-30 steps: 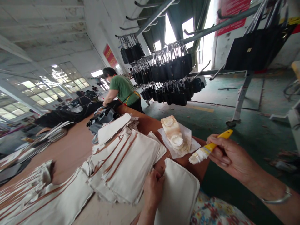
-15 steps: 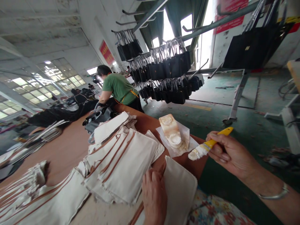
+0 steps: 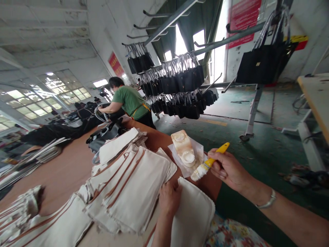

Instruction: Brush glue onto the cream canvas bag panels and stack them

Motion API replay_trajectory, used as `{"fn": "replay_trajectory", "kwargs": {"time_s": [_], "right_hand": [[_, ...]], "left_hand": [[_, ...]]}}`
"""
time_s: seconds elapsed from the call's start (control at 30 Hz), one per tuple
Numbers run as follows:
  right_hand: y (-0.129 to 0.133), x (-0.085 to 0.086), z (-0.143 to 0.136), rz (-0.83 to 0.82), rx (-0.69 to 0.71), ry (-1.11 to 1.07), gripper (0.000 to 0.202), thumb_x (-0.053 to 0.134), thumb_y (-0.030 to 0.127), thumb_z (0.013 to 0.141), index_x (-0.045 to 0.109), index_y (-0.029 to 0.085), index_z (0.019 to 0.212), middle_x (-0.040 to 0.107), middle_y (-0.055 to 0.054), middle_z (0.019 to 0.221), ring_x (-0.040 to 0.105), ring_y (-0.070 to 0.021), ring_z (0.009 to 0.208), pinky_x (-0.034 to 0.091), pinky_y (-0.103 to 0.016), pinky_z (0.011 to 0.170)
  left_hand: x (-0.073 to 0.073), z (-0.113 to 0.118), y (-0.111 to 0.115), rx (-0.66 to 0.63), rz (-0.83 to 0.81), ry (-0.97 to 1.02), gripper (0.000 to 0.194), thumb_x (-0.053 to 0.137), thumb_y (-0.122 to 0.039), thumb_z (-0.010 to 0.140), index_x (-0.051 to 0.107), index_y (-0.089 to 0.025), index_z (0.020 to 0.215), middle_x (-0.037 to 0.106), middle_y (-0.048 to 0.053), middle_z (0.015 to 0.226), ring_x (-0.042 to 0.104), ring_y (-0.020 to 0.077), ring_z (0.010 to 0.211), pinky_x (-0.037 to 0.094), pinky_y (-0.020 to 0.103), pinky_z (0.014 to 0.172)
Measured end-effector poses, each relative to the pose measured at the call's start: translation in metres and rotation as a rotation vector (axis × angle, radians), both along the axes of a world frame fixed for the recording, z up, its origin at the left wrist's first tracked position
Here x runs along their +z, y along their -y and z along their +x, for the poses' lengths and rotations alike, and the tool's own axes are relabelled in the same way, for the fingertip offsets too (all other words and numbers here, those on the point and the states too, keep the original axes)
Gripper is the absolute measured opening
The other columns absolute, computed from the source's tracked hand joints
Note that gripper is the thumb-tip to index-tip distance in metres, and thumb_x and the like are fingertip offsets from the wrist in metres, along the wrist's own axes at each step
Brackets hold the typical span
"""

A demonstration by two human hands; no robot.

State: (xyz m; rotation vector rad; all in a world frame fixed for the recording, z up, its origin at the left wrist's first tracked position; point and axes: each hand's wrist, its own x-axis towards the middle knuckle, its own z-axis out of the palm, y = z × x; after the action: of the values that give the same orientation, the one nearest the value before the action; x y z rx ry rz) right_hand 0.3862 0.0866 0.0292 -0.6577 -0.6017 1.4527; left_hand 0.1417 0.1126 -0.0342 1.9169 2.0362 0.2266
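Note:
My right hand (image 3: 228,168) is closed round the yellow handle of a brush (image 3: 209,162), whose bristles are coated in white paste. The brush tip is just right of a stained container (image 3: 183,145) with white paste, lying on a paper sheet (image 3: 171,150). My left hand (image 3: 169,196) rests with bent fingers at the edge between two cream fabric pieces; whether it grips anything is hidden. One cream piece (image 3: 192,212) lies to its right, near my lap. Left of it spreads an overlapping row of cream pieces (image 3: 140,185) with brown strips.
The brown-topped table (image 3: 66,161) extends to the far left, with dark bags (image 3: 108,135) and stacked strips on it. A person in green (image 3: 128,101) bends over its far end. Racks of black bags (image 3: 180,80) stand behind; another table (image 3: 316,92) is at right.
My right hand and the brush have moved left and nearer to the paste container. My left hand has shifted slightly along the fabric edge. The person in green has raised an arm.

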Motion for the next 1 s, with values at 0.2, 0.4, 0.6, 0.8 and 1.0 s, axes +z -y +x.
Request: {"fn": "replay_trajectory", "kwargs": {"time_s": [0.2,0.4,0.6,0.8,1.0], "right_hand": [[-0.008,-0.002,-0.009,-0.016,-0.039,0.104,0.027,0.071,0.033,0.079,0.049,0.019,0.074,0.040,0.009,0.041,0.023,-0.0040,0.030,0.017,-0.016,0.031],[-0.012,0.003,-0.013,0.007,-0.033,0.322,0.029,0.069,0.041,0.080,0.050,0.019,0.079,0.036,0.010,0.040,0.022,-0.0058,0.033,0.016,-0.017,0.033],[-0.014,0.009,-0.027,0.282,-0.001,0.702,0.018,0.062,0.031,0.086,0.056,0.017,0.075,0.045,0.005,0.052,0.039,-0.0102,0.045,0.031,-0.022,0.044],[-0.010,0.019,-0.021,0.322,-0.141,0.892,0.019,0.056,0.030,0.091,0.056,0.018,0.077,0.049,0.003,0.056,0.046,-0.0139,0.051,0.036,-0.024,0.051],[-0.001,0.016,-0.026,0.423,-0.076,0.938,0.018,0.054,0.029,0.093,0.057,0.019,0.078,0.055,0.001,0.064,0.050,-0.0152,0.058,0.038,-0.025,0.057]], "left_hand": [[0.006,-0.003,0.004,-0.031,0.003,0.224,0.017,0.060,-0.030,0.078,0.067,-0.015,0.084,0.069,0.005,0.079,0.063,0.0214,0.075,0.043,0.029,0.068],[0.020,-0.007,0.029,-0.147,0.037,0.527,0.028,0.061,-0.035,0.080,0.071,-0.018,0.099,0.072,0.002,0.090,0.066,0.0182,0.082,0.048,0.024,0.074],[0.028,0.003,0.051,-0.152,0.141,0.659,0.023,0.063,-0.036,0.079,0.072,-0.017,0.090,0.066,0.004,0.081,0.063,0.0177,0.078,0.051,0.026,0.072],[0.030,0.007,0.061,-0.137,0.209,0.768,0.022,0.065,-0.037,0.080,0.073,-0.020,0.092,0.064,0.002,0.080,0.063,0.0164,0.075,0.051,0.024,0.068],[0.025,0.007,0.063,-0.129,0.188,0.709,0.026,0.064,-0.042,0.080,0.072,-0.019,0.090,0.065,0.003,0.079,0.064,0.0169,0.075,0.051,0.024,0.068]]}}
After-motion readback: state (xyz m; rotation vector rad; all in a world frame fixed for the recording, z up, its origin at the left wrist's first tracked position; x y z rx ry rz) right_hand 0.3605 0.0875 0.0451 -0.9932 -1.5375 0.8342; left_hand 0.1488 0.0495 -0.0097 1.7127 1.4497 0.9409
